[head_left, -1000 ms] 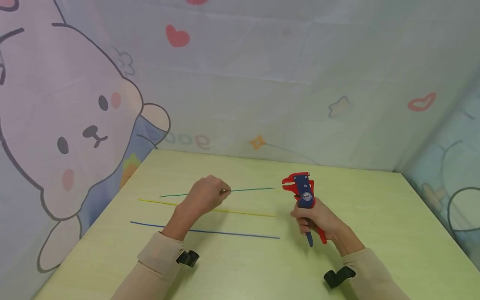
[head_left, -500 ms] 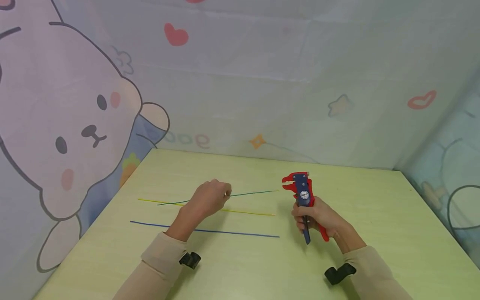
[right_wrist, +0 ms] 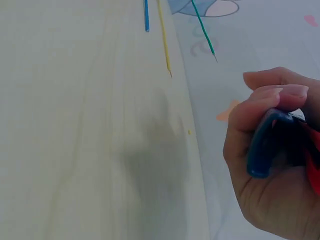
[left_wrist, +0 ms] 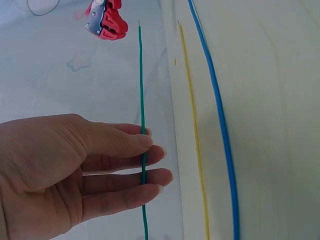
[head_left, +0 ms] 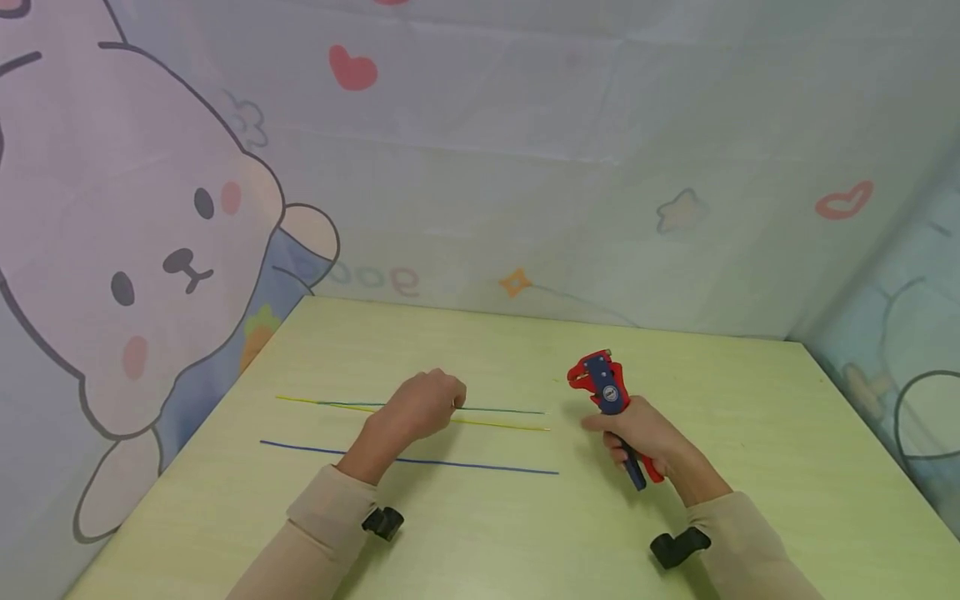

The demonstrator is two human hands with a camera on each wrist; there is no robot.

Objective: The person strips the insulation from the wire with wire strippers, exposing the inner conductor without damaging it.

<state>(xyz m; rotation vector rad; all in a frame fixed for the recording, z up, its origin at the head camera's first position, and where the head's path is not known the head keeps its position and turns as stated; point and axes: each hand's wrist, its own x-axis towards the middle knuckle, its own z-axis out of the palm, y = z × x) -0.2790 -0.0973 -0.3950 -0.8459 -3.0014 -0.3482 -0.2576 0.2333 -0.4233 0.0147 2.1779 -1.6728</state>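
My left hand (head_left: 422, 406) pinches a green wire (left_wrist: 141, 80) near its middle, between thumb and fingers. Bare metal shows at the green wire's right end in the right wrist view. Beneath and nearer to me, a yellow wire (head_left: 498, 425) lies on the table, also with a bare tip. A blue wire (head_left: 480, 467) lies nearest to me; its right end looks covered. My right hand (head_left: 648, 433) grips the handles of a red and blue wire stripper (head_left: 604, 382), whose head leans to the left, apart from the wires.
The pale yellow table (head_left: 750, 433) reaches back to a printed cloth backdrop (head_left: 480, 183). A tiny yellow scrap (right_wrist: 189, 132) lies on the table beyond the yellow wire's right end. Each wrist wears a small black camera.
My left hand has brought the green wire toward me, close to the yellow one in the head view. The stripper's head has tipped over to the left in my right hand.
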